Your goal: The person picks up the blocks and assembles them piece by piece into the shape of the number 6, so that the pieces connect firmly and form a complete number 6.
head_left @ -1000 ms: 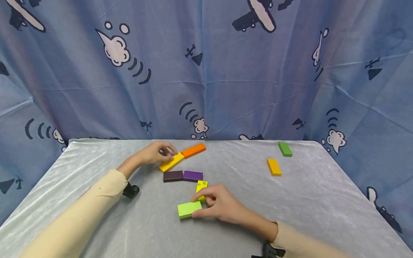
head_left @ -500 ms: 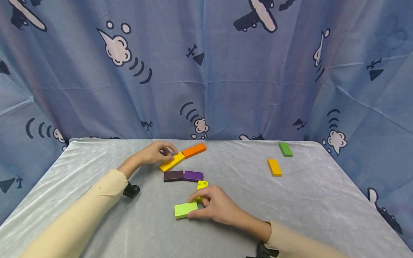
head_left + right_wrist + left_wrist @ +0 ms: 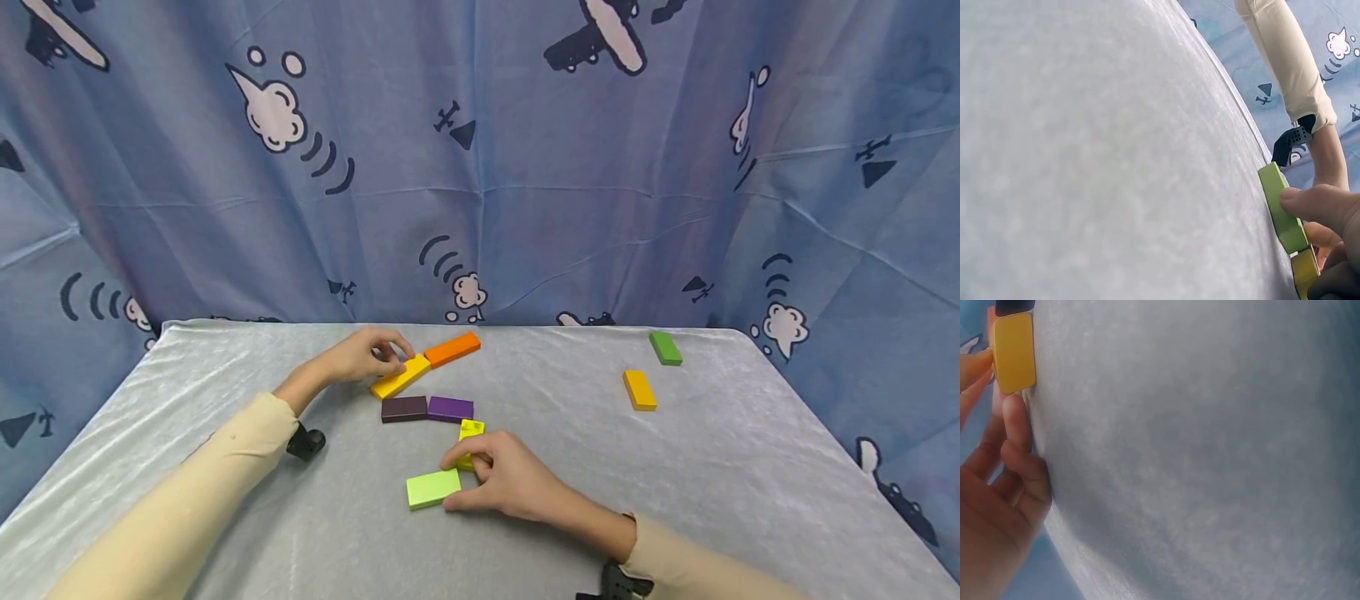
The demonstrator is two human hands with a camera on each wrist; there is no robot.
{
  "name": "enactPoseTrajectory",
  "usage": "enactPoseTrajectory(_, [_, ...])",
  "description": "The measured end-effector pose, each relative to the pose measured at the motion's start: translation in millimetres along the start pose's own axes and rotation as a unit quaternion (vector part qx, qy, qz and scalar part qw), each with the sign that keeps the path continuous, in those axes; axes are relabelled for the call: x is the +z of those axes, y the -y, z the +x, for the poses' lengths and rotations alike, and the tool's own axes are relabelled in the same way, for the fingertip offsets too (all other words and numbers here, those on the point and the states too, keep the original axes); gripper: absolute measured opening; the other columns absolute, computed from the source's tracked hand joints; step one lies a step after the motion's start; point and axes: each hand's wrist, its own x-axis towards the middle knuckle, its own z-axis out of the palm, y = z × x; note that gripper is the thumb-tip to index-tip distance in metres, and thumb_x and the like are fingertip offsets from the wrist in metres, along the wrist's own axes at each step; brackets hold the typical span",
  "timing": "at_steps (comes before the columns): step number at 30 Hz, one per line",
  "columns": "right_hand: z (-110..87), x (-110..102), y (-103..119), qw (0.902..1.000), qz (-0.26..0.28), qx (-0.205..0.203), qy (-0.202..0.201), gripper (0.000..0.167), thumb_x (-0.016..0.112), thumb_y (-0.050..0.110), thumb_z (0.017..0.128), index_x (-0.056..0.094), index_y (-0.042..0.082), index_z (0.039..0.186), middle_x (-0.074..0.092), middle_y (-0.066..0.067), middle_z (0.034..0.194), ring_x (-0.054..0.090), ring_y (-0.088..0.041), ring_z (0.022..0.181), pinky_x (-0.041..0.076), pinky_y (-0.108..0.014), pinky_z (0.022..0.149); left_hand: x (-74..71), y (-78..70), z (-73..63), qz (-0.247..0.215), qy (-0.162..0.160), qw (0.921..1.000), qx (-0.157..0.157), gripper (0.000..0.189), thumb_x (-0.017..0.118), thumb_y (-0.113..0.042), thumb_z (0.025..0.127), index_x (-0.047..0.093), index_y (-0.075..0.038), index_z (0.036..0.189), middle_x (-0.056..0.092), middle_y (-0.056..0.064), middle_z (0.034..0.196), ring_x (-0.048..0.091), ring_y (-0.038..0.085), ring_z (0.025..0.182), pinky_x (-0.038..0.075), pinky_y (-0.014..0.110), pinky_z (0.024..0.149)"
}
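Note:
In the head view my left hand (image 3: 352, 354) is at the back left, thumb and finger pinching an amber block (image 3: 396, 381). That block's far end meets an orange block (image 3: 452, 350). Closer in, a dark brown block (image 3: 403, 409) and a purple block (image 3: 451, 409) lie end to end. A yellow block (image 3: 472, 427) sits at the purple one's right end, partly hidden by my right hand (image 3: 510, 479). My right thumb and index finger hold the right end of a light green block (image 3: 431, 490). The right wrist view shows my thumb on this light green block (image 3: 1280, 206).
A grey cloth covers the table (image 3: 720, 492). Towards the back right lie a green block (image 3: 665, 348) and another amber block (image 3: 640, 390), apart from each other. A blue patterned curtain (image 3: 375, 167) hangs behind the table's far edge.
My right hand has shifted slightly left with the light green block, moving it left relative to the yellow block. My left hand and the other blocks have stayed in place.

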Motion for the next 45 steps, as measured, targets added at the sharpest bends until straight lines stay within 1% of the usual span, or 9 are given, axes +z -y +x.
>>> enactPoseTrajectory(3, [0.6,-0.9,-1.7,1.0000,0.000,-0.003,0.004,0.027,0.091,0.016,0.077,0.078,0.017,0.101,0.032,0.008,0.056,0.027,-0.009,0.050,0.025,-0.025,0.051,-0.5,0.3,0.6,0.002,0.001,1.0000,-0.002,0.020,0.068,-0.002,0.096,0.070,-0.003,0.116,0.069,0.005,0.093,0.059,0.022,0.082,0.051,0.033,0.074])
enactPoseTrajectory(6, [2.0,-1.0,-2.6,1.0000,-0.004,-0.008,0.003,0.026,0.090,0.016,0.078,0.078,0.017,0.101,0.033,0.009,0.056,0.028,-0.008,0.050,0.026,-0.024,0.052,-0.9,0.3,1.1,0.004,0.000,0.9999,-0.014,0.021,0.069,-0.002,0.096,0.071,-0.004,0.116,0.068,0.005,0.093,0.059,0.023,0.082,0.051,0.034,0.075])
enactPoseTrajectory(9, [3.0,-1.2,-2.6,0.9999,-0.008,-0.013,0.000,0.026,0.090,0.016,0.078,0.078,0.017,0.101,0.033,0.009,0.056,0.028,-0.008,0.050,0.026,-0.024,0.052,-1.5,-0.4,1.2,0.006,0.001,0.9998,-0.019,0.021,0.069,-0.002,0.096,0.071,-0.004,0.117,0.068,0.005,0.092,0.059,0.023,0.082,0.052,0.034,0.076])
enactPoseTrajectory(18, [3.9,-1.1,-1.0,0.9998,-0.015,-0.014,-0.006,0.025,0.090,0.015,0.078,0.078,0.016,0.100,0.032,0.009,0.056,0.028,-0.007,0.050,0.026,-0.024,0.052,-1.0,0.6,1.7,0.005,0.003,0.9999,-0.010,0.021,0.069,-0.003,0.096,0.070,-0.003,0.117,0.069,0.006,0.093,0.059,0.023,0.082,0.051,0.034,0.075])
enactPoseTrajectory(25, [4.1,-0.9,-2.1,0.9997,-0.016,-0.018,-0.008,0.025,0.090,0.016,0.078,0.079,0.017,0.100,0.032,0.009,0.056,0.027,-0.007,0.050,0.027,-0.024,0.053,-0.9,-1.1,0.9,0.003,0.002,0.9998,-0.020,0.021,0.069,-0.003,0.096,0.070,-0.005,0.117,0.068,0.005,0.092,0.059,0.023,0.082,0.051,0.034,0.075])
enactPoseTrajectory(33, [3.1,-0.7,-1.4,0.9998,-0.014,-0.013,-0.011,0.024,0.091,0.016,0.078,0.079,0.018,0.099,0.032,0.009,0.056,0.028,-0.008,0.051,0.026,-0.024,0.052,-0.7,-1.9,-0.5,0.000,0.002,0.9998,-0.022,0.021,0.069,-0.003,0.096,0.070,-0.005,0.117,0.068,0.005,0.091,0.059,0.023,0.081,0.051,0.033,0.075])
enactPoseTrajectory(45, [3.1,-0.2,-1.9,0.9997,-0.015,-0.012,-0.012,0.025,0.091,0.017,0.078,0.079,0.017,0.099,0.033,0.009,0.057,0.028,-0.007,0.051,0.026,-0.024,0.053,-0.8,-1.8,-1.0,-0.001,0.001,0.9999,-0.015,0.021,0.068,-0.002,0.096,0.070,-0.004,0.117,0.068,0.005,0.090,0.059,0.023,0.081,0.050,0.033,0.074])
